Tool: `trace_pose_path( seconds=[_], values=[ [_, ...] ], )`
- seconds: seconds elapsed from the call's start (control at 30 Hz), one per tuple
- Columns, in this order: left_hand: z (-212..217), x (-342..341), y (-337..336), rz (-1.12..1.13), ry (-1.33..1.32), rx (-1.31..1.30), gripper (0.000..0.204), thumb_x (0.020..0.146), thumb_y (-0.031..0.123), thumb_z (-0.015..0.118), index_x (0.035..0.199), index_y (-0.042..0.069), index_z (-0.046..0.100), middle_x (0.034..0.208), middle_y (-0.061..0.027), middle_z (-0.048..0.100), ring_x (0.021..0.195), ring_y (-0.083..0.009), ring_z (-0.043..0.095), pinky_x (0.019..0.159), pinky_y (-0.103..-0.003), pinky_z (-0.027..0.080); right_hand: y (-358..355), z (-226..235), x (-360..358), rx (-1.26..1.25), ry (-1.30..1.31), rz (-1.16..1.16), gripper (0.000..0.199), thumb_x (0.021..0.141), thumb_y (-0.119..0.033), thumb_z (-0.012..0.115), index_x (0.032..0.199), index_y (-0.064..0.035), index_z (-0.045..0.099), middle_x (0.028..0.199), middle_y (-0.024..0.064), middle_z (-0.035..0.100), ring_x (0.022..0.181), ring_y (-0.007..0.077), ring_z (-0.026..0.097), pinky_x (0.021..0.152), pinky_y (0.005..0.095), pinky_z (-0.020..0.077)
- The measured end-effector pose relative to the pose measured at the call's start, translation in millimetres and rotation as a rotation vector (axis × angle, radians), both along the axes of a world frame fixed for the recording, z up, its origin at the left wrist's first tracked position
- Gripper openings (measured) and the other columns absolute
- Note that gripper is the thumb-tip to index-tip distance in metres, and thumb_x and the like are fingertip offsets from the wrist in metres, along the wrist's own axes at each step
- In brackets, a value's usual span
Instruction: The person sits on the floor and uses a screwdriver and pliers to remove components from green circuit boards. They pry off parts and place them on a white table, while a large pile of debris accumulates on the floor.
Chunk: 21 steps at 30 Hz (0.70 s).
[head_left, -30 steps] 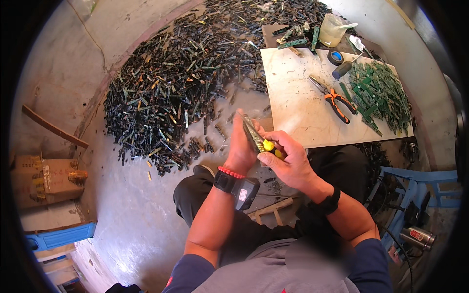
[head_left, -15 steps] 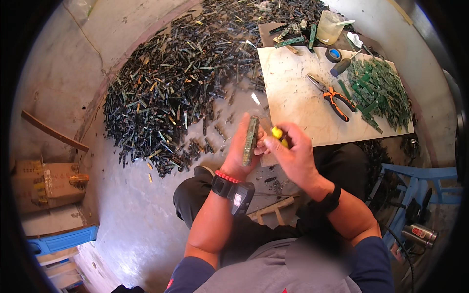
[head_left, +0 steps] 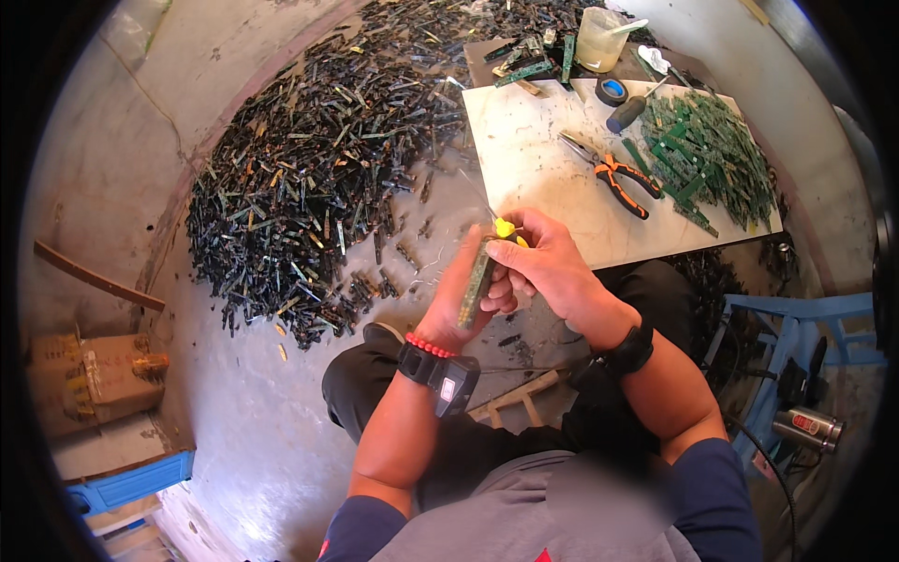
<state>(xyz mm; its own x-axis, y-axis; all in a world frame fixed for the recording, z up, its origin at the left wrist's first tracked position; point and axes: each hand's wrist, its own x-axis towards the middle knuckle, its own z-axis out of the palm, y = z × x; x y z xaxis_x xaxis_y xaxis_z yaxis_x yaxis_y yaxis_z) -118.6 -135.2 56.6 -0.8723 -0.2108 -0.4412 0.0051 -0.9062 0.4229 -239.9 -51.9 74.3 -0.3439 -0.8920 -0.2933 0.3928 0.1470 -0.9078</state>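
Observation:
My left hand [head_left: 459, 295] is closed around a narrow green circuit-board strip [head_left: 478, 286], its components facing up. In my right hand [head_left: 552, 262] is a scraper [head_left: 506, 228] with a yellow-and-black handle. Its thin blade looks nearly edge-on and points up and away to the left. The right thumb rests by the strip's upper end, and the two hands meet there. Some of the right fingers lie behind the strip, partly hidden.
Dark strips form a large pile [head_left: 300, 187] at left. A pale board [head_left: 524, 169] carries pliers [head_left: 613, 173], a screwdriver [head_left: 632, 110], a tape roll [head_left: 611, 91] and green strips [head_left: 712, 159]. Behind stands a plastic cup [head_left: 599, 42]; a blue stool [head_left: 796, 309] is at right.
The scraper and right hand have moved left to the strip's upper end, and the blade has turned edge-on. The strip now tilts more. The whole view has shifted slightly.

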Motion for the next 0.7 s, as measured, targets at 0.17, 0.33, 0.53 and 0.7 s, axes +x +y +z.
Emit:
trace_pose_path(
  seconds=[0.17,0.33,0.53,0.7],
  values=[
    [-2.0,-0.1,-1.5,-0.02,-0.044,0.028,0.055,0.096,0.06,0.03,0.081,0.011,0.051,0.06,0.0009,0.044,0.044,-0.0092,0.033,0.046,-0.023,0.031,2.1,9.1,-0.3,-0.032,-0.063,-0.049,0.03,0.085,-0.011,0.066,0.109,0.0024,0.054,0.074,0.0043,0.059,0.05,0.0075,0.052,0.043,0.0202,0.0417],
    [-7.0,2.5,-4.6,-0.104,0.076,0.055,0.06,0.094,0.064,0.03,0.076,0.01,0.05,0.055,0.0011,0.039,0.045,-0.01,0.029,0.047,-0.023,0.026,0.1,6.5,-15.2,-0.051,-0.047,-0.148,0.025,0.083,-0.009,0.069,0.102,0.0006,0.057,0.07,-0.0007,0.056,0.046,0.0037,0.045,0.039,0.0195,0.0333],
    [-0.4,3.1,-1.3,-0.115,0.092,0.028,0.06,0.096,0.062,0.027,0.07,0.011,0.047,0.052,0.0005,0.039,0.041,-0.0093,0.025,0.049,-0.024,0.026,0.5,5.3,-24.8,-0.046,-0.006,-0.196,0.022,0.082,-0.01,0.07,0.098,-0.0005,0.058,0.07,-0.0007,0.057,0.046,0.0029,0.045,0.039,0.0192,0.0325],
    [1.3,1.2,-1.2,-0.131,0.057,0.024,0.055,0.098,0.056,0.029,0.069,0.012,0.046,0.051,0.0018,0.039,0.04,-0.0089,0.026,0.049,-0.025,0.026,-1.0,2.5,-23.4,-0.028,0.044,-0.221,0.023,0.082,-0.011,0.07,0.099,0.0001,0.058,0.071,-0.0003,0.058,0.049,0.0029,0.045,0.04,0.0197,0.0337]
  ],
)
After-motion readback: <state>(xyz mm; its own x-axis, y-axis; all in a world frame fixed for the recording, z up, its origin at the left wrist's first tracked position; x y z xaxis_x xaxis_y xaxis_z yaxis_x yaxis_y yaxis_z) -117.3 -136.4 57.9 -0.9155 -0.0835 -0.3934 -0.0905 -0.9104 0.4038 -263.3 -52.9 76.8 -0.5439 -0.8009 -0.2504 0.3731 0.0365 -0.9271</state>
